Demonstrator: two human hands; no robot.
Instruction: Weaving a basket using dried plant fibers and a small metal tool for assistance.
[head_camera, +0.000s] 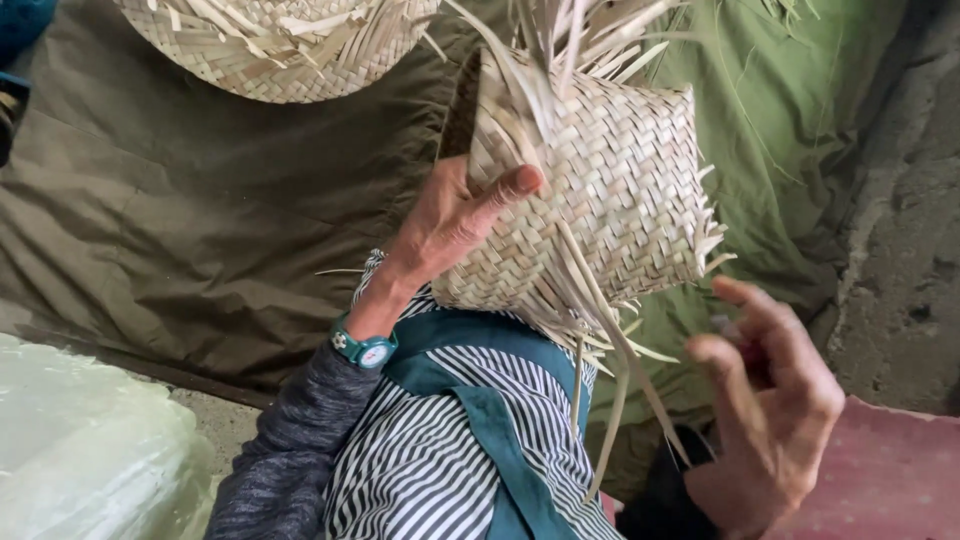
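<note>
Holding woven palm basket (600, 190) up before us; left hand (455, 215) grips its side, thumb pressed on weave, other fingers hidden behind it. Right hand (775, 400) just below basket, fingers curled and apart, clamped on nothing; loose strips (620, 390) trail beside it. Second woven piece (275, 45) cut off at top edge. Pale plastic bag (90, 450) lower left, contents unclear. Olive cloth (180, 210) and green cloth (790, 130) spread over rough concrete floor (900, 260).

soft even daylight | faint shadows | no glare | slight blur
</note>
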